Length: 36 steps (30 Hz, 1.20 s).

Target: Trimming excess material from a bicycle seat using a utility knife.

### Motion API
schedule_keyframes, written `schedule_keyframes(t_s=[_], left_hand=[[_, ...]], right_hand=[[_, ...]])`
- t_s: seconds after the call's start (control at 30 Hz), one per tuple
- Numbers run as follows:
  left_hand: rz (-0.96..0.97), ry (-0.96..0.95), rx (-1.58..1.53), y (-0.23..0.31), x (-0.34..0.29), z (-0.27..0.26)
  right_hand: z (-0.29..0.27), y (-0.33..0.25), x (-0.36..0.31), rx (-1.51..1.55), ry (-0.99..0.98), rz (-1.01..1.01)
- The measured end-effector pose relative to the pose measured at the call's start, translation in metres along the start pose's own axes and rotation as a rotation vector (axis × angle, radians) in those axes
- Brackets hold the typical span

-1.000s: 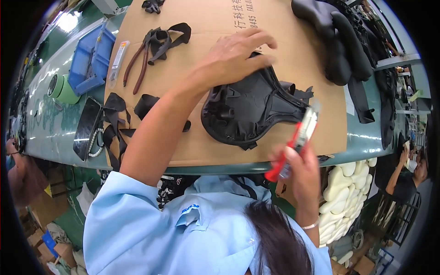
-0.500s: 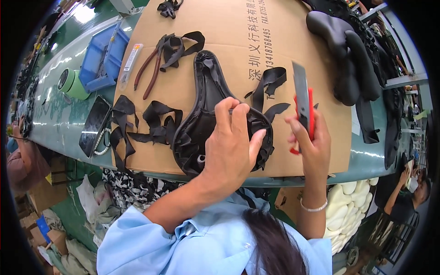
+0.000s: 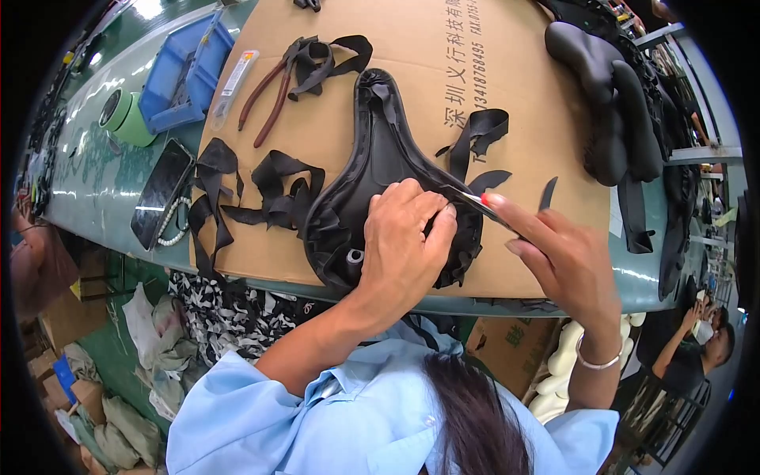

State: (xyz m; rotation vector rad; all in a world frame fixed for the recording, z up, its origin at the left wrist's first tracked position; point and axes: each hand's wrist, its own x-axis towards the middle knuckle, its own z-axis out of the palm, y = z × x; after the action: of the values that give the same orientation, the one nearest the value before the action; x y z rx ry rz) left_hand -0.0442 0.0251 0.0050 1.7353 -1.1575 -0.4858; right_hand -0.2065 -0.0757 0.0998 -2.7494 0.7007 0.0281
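Observation:
A black bicycle saddle point(image 3: 386, 146) lies underside up on the cardboard, its nose pointing away from me and its cover material gathered in folds around the inner rim. My left hand point(image 3: 404, 237) rests on the wide rear part, fingers and thumb closed at the right-hand rim. In my right hand point(image 3: 566, 261) is a red utility knife point(image 3: 492, 210), held low and slanting. Its blade touches or nearly touches the saddle's right rim, just beyond my left fingertips. Most of the knife's handle is hidden by my fingers.
Black offcut strips point(image 3: 277, 186) lie around the saddle on the cardboard sheet point(image 3: 514, 269). Red-handled pliers point(image 3: 273, 111), a blue bin point(image 3: 170, 95) and a phone point(image 3: 164, 194) are at left. Black padded saddle pieces point(image 3: 609, 111) lie at right.
My right hand has brought the knife down from its raised position to the saddle's right rim. My left fingers have closed there. A small black scrap now shows on the cardboard at right.

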Motion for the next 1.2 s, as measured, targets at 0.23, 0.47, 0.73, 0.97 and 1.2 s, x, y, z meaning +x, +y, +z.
schedule_keyframes(t_s=[0.23,0.47,0.73,0.97,1.2], left_hand=[[-0.108,0.185,-0.385,-0.010,-0.001,0.003],[-0.296,0.098,-1.403,0.001,0.009,-0.001],[0.319,-0.331,0.419,0.009,0.084,-0.007],[0.300,-0.774,0.168,0.003,0.143,0.001],[-0.362,-0.557,-0.764,0.009,0.152,-0.012]], right_hand=[[-0.002,-0.032,-0.013,-0.242,-0.060,0.088],[0.071,-0.058,-0.062,0.079,0.308,0.448],[0.044,0.014,-0.012,-0.053,0.351,0.288],[0.042,0.041,-0.004,1.019,0.036,0.618],[0.082,0.010,-0.026,0.636,0.425,0.408]])
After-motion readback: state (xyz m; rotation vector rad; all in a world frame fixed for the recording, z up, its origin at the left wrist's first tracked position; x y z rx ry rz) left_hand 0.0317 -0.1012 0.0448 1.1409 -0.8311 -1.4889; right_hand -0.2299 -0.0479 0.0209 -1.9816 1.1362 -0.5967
